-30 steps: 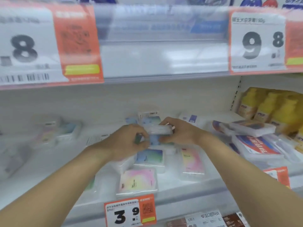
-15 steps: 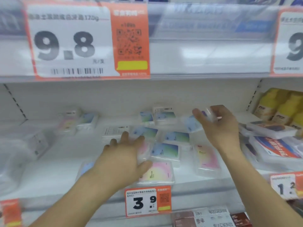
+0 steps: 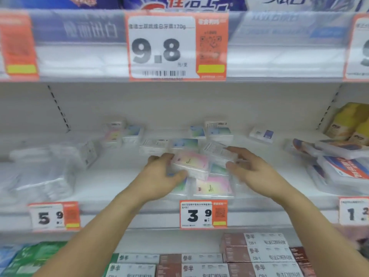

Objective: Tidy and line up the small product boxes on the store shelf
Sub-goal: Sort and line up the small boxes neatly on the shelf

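Light: bright, even, cool white; source unseen
Shadows: faint, soft, under the upper shelf (image 3: pixel 179 82)
Glare: pale sheen on the clear label strip (image 3: pixel 279 47)
Blur: motion smear throughout, heaviest at sides
Distortion: wide-angle bowing at edges

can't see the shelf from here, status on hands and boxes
Left hand gripping pink box. Right hand on white box. Loose boxes scattered behind, unaligned.

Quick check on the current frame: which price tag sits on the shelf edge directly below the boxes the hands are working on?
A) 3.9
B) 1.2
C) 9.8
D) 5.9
A: the 3.9 tag is on the shelf lip right under the pink box gripped by the left hand, with the right hand at the white box beside it. The other tags are elsewhere.
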